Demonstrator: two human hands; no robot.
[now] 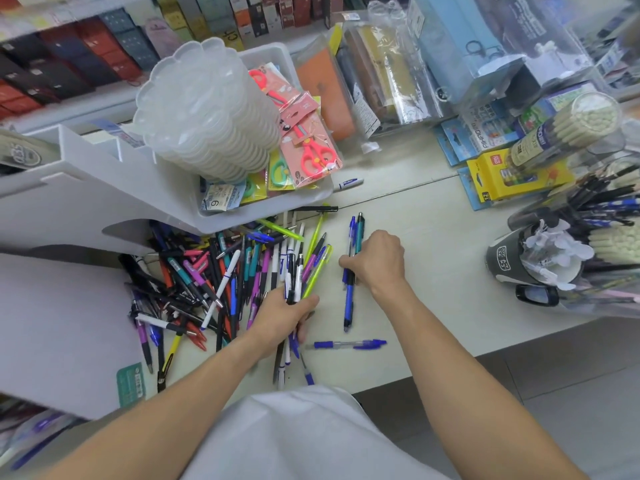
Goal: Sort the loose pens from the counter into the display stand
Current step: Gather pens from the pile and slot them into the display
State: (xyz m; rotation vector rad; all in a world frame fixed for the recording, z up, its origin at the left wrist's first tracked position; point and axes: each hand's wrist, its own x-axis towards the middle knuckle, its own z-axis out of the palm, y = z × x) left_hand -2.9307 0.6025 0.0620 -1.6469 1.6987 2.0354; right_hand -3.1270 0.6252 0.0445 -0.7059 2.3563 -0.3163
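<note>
The left hand (284,315) grips a bundle of pens (304,271) at the edge of the loose pile (207,282) on the counter (433,230). The right hand (375,261) holds two blue pens (350,299) upright-ish beside it; another blue pen (349,344) lies apart, just below.

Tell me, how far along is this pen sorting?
Early, it seems. The white tiered display stand shows no sorted pens in view. In hand: the left hand grips a mixed bundle of pens, the right hand holds a few blue and teal pens. Left: the big jumbled heap of pens and a single blue capped pen on the pale counter.
</note>
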